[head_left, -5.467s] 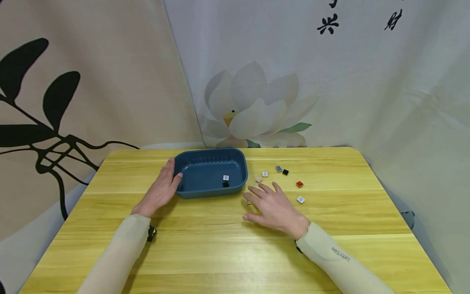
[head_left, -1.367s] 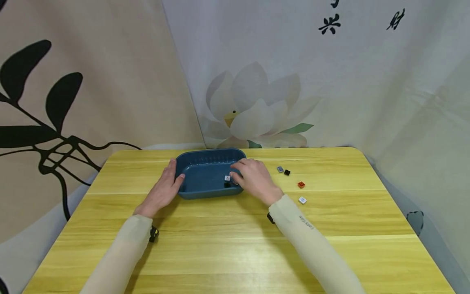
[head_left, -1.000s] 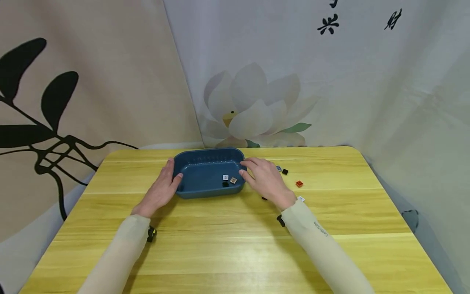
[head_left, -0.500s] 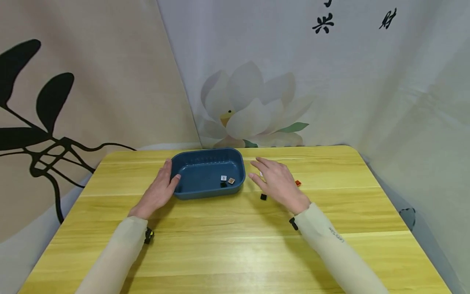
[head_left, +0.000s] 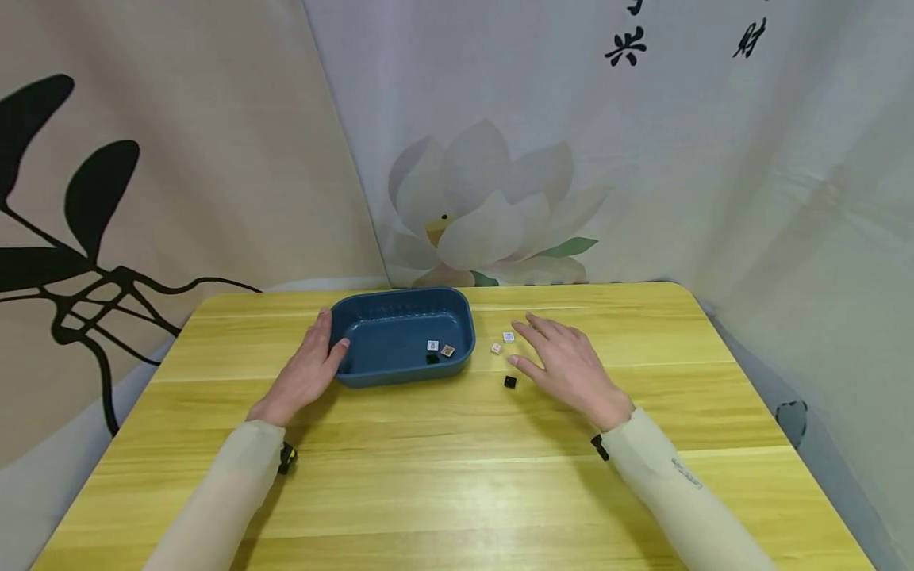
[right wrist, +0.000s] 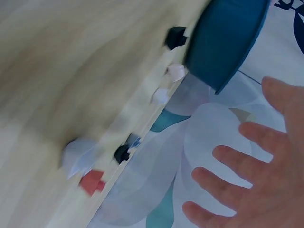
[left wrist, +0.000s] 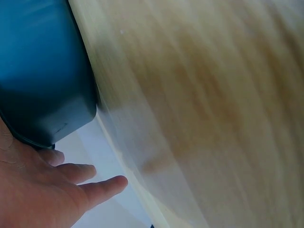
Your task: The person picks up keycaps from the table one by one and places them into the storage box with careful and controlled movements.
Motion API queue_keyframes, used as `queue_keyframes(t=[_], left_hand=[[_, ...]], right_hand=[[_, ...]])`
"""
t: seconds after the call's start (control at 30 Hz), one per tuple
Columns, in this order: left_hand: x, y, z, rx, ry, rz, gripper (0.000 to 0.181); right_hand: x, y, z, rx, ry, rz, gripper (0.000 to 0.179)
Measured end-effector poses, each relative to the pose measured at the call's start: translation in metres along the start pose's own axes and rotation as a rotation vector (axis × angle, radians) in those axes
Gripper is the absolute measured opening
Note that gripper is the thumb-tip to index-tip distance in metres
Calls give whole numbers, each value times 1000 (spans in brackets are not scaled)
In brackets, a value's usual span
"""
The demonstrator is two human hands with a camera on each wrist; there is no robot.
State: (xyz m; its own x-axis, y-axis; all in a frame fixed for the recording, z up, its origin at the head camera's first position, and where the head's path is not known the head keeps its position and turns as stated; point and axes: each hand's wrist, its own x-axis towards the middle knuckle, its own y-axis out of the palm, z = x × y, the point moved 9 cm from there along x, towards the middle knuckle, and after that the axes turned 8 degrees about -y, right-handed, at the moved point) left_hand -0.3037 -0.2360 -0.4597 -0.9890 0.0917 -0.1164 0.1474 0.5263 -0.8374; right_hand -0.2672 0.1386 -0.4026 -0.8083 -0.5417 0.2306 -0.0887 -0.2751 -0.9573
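Observation:
My left hand rests against the left end of a blue rectangular dish, fingers straight along its wall and thumb over the rim. In the left wrist view, its fingers lie by the dish's corner. Inside the dish sit a white, a brown and a black block, all small and square. My right hand hovers over the table right of the dish, fingers spread, holding nothing. Left of it lie a white block, a pinkish block and a black block.
In the head view my right hand covers more blocks. The right wrist view shows them: a red block, a larger-looking white one, another black one and a blue-grey one. A printed curtain hangs behind the wooden table.
My right hand reached into the dish, left the brown block there and drew back to the right over the loose blocks. My left hand has stayed at the dish.

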Motion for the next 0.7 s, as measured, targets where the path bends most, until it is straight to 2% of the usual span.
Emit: queue_keyframes(t=[0.2, 0.7], left_hand=[[0, 1, 1, -4, 0, -1, 77], [1, 1, 2, -10, -4, 0, 77]], right_hand=[[-17, 0, -10, -23, -27, 10, 72], [-58, 13, -29, -98, -88, 107, 80]])
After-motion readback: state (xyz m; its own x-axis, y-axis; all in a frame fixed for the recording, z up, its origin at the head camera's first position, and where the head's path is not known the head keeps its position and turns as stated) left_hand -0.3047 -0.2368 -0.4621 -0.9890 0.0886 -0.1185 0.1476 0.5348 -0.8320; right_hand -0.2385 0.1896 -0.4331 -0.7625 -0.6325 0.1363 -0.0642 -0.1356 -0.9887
